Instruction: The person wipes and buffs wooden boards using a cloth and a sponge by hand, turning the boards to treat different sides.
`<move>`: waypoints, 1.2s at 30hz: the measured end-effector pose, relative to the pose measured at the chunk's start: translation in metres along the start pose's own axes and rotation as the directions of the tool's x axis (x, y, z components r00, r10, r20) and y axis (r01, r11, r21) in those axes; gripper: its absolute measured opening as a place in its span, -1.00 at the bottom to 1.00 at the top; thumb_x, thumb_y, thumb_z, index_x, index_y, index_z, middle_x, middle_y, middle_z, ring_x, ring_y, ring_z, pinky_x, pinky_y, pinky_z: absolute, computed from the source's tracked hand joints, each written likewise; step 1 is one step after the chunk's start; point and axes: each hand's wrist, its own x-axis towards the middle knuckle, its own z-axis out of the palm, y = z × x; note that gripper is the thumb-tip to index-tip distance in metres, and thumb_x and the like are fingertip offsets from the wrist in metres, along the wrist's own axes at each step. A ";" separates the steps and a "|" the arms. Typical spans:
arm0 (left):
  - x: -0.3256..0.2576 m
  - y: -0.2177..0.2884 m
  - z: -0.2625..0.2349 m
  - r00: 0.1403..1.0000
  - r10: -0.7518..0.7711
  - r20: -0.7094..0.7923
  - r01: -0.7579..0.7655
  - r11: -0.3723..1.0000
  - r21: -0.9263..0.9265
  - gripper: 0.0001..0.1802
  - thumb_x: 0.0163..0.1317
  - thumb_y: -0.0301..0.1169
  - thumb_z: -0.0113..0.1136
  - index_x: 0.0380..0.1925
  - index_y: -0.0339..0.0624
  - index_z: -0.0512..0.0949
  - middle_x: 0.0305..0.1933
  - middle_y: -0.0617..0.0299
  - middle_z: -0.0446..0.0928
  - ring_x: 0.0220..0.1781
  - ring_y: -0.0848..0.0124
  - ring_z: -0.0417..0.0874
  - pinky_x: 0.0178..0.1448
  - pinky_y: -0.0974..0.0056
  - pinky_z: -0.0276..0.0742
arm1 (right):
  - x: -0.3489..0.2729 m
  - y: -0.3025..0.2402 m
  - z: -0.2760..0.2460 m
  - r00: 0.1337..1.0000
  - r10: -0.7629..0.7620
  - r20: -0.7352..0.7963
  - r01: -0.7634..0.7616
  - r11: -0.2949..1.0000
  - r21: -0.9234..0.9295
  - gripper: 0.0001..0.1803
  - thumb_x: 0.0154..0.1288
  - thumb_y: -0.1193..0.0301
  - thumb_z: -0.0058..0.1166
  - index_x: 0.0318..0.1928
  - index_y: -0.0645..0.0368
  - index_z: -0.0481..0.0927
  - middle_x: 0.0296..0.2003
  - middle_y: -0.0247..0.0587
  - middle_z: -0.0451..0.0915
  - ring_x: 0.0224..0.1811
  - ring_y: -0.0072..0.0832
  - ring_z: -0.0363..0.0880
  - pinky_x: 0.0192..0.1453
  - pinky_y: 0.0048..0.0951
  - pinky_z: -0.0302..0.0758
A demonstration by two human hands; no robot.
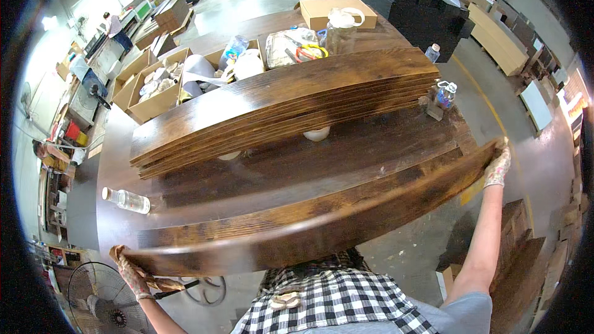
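A long dark-brown wooden board point(322, 235) is held tilted on its edge, in front of my body at the near side of the table. My left hand point(131, 275), in a patterned glove, grips the board's left end. A brown cloth point(164, 284) hangs at that same hand. At the right end, my right hand point(498, 168), also gloved, is closed around the board's tip. Just behind it another brown board point(260, 210) lies along the table's near edge. Farther back, a stack of similar boards point(297, 89) rests on the table, raised on small white supports.
The brown table point(247, 176) carries a clear bottle point(127, 200) at left and bottles point(445, 95) at right. Open cardboard boxes point(154, 96), scissors point(309, 54) and a jug point(342, 28) stand behind the stack. A floor fan point(102, 300) is at lower left. Other people work far left.
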 end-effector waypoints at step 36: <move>0.075 0.130 0.200 0.922 -0.307 0.237 0.359 0.443 -0.822 -0.69 0.15 -0.24 0.27 -0.19 -0.16 0.51 -0.28 0.22 0.57 -0.30 0.33 0.60 -0.14 0.19 0.61 | -0.001 0.025 0.144 0.916 0.321 0.242 -0.388 0.865 0.320 -0.46 0.34 0.02 -0.17 0.17 0.07 0.47 0.13 -0.16 0.48 0.13 -0.22 0.45 0.17 -0.12 0.41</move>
